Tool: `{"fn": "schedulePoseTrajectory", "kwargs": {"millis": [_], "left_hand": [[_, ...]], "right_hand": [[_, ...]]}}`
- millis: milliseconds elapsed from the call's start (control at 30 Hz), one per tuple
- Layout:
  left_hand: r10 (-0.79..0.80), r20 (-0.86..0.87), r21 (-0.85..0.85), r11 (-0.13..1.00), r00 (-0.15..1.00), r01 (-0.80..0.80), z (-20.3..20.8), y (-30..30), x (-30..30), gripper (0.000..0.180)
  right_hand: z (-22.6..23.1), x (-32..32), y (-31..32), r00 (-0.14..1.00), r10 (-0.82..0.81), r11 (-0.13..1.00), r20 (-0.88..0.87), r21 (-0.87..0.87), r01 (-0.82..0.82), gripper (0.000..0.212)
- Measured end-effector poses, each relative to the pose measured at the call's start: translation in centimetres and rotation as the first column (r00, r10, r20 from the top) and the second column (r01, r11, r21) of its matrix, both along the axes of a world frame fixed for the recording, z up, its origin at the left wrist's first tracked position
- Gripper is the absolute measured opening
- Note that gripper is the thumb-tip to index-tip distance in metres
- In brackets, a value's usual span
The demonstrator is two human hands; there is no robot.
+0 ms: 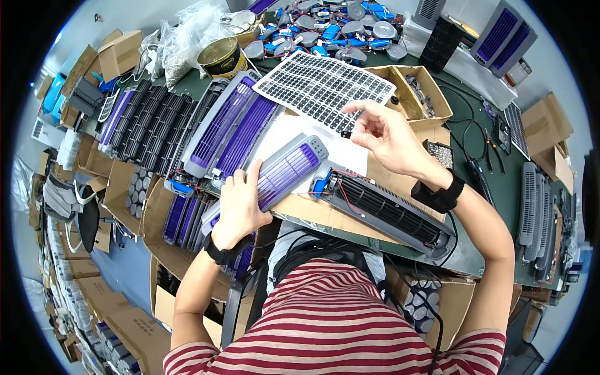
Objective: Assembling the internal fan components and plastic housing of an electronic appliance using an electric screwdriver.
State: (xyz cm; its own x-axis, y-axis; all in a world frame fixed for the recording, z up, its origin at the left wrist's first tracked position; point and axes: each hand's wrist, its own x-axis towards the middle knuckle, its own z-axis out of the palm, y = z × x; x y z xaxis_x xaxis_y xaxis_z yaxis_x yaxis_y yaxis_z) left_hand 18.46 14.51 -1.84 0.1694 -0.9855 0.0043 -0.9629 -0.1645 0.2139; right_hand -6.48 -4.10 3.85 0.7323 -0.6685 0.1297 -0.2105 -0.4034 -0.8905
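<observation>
My left hand (240, 203) grips the lower part of a long grey housing cover (315, 150) with a purple slatted grille, its fingers over the grille and edge. The cover lies tilted over the table's front edge. My right hand (390, 140) is raised beside a white sheet (319, 84) covered with rows of small black pieces. Its thumb and fingers are curled toward each other near the sheet's lower corner; whatever they hold, if anything, is too small to make out. In front of me lies an opened fan body (387, 209) with a black slatted roller, red wires and a blue part (321, 185).
Purple-grilled covers (222, 128) and black rollers (150, 119) line the left. Behind lie a heap of blue and grey parts (337, 31) and a round tin (222, 57). A cardboard tray (437, 100), pliers (494, 150) and grey housings (536, 212) are at the right.
</observation>
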Motion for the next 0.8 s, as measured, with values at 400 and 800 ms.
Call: {"fn": "schedulePoseTrajectory", "kwargs": {"millis": [400, 800], "left_hand": [[-0.04, 0.063, 0.055, 0.998, 0.997, 0.036, 0.3, 0.1, 1.4, 0.121], [-0.026, 0.09, 0.083, 0.996, 0.996, 0.019, 0.4, 0.0, 1.4, 0.126]], "right_hand": [[-6.1, 4.9, -2.0, 0.987, 0.145, 0.989, -0.068, -0.013, -0.147, 0.007], [-6.8, 6.5, -1.6, 0.984, 0.177, 0.913, -0.008, -0.372, -0.167, 0.011]]}}
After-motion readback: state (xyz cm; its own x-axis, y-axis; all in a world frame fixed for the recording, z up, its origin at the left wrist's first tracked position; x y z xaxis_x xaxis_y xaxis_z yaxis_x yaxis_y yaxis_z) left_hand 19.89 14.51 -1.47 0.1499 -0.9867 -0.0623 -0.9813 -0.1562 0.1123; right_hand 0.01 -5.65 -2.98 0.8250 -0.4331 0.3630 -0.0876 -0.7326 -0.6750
